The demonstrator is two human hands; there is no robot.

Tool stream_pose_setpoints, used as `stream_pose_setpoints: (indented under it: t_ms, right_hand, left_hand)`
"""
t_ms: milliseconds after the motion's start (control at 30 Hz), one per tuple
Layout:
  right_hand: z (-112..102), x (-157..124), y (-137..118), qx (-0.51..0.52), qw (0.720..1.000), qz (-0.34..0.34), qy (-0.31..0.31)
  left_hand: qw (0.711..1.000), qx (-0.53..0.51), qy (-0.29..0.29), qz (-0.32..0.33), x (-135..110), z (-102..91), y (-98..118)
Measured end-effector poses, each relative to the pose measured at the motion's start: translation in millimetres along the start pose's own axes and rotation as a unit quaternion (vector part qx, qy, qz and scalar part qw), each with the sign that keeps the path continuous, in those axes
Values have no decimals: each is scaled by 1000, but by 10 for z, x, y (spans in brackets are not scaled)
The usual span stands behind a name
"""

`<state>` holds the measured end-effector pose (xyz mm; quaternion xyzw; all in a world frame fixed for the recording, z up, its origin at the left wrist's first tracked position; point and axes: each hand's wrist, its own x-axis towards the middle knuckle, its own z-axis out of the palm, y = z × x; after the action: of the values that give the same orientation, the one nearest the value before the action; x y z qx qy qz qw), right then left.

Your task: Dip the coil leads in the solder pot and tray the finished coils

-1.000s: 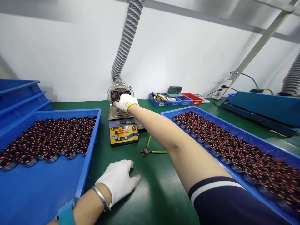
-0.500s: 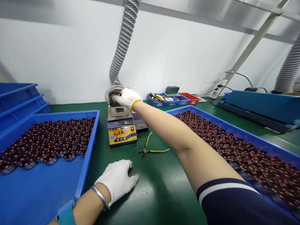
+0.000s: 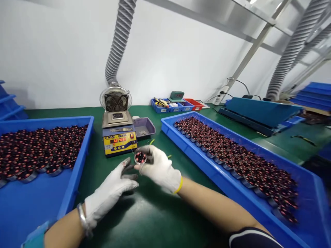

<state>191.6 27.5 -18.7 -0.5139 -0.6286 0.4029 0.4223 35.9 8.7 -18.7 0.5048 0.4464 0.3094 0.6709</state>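
Observation:
Between the gloved fingers of my right hand (image 3: 157, 168) is a small round metal-rimmed part (image 3: 140, 157), its top black with reddish spots. My left hand (image 3: 111, 187), in a white glove with darkened fingertips, is just left of it, its fingers apart and holding nothing. Both hands are above the green table, in front of a yellow-fronted solder pot (image 3: 120, 143) with a lit red display. Cutting pliers (image 3: 152, 141) are mostly hidden behind my right hand; only bits of their green handles show.
Many similar parts fill a blue tray (image 3: 77, 168) on the left and another blue tray (image 3: 191, 155) on the right. Beside the solder pot is a grey-purple bin (image 3: 148, 125) with small bits. Behind are small tool bins (image 3: 161, 109) and a fume hose (image 3: 117, 44).
My right hand has come back from above the solder pot toward me and now holds the round part. My left hand has risen off the table beside it. The view has turned to the right.

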Motion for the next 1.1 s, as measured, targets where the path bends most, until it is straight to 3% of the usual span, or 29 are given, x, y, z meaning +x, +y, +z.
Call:
stream_pose_setpoints:
  t_ms: [67,133,233,333,433,533,633,733,800,867,1100]
  right_hand:
    - [95,-198,99,-53,997,-51,37]
    - [165,-320,177,-82,989,-108,57]
    - [101,-372,307,-106,978,-180,21]
    - [-198,-292,505,-186,954,-234,-15]
    - [-512,-175,710,-359,918,-168,23]
    - [-602,-147,785,-463,878,-111,-54]
    - [-485,-217,709,-443,870,-145,-158]
    - [-371,-283,607,-424,884,-160,-118]
    - [-372,-294,578,-440,888,-118,-65]
    - [-437,-288,576,-457,886,-64,-53]
    - [-676,-309,444,-486,857,-33,-167]
  left_hand:
    - [993,-110,-29,23,-69,89,3]
    - [990,-137,-10,37,-109,163,-18]
    - [996,-81,35,6,-117,203,-71]
    - [997,4,54,-49,-108,181,-93]
    - [990,83,58,-97,-96,157,-70]
    - [982,134,42,-128,-74,148,-59]
    - [975,161,23,-149,-63,144,-76]
    - [969,181,10,-168,-75,135,-85]
    - [966,190,7,-174,-88,126,-77]
    - [967,188,4,-172,-99,119,-63]
    - [971,154,-28,-182,-124,115,-58]
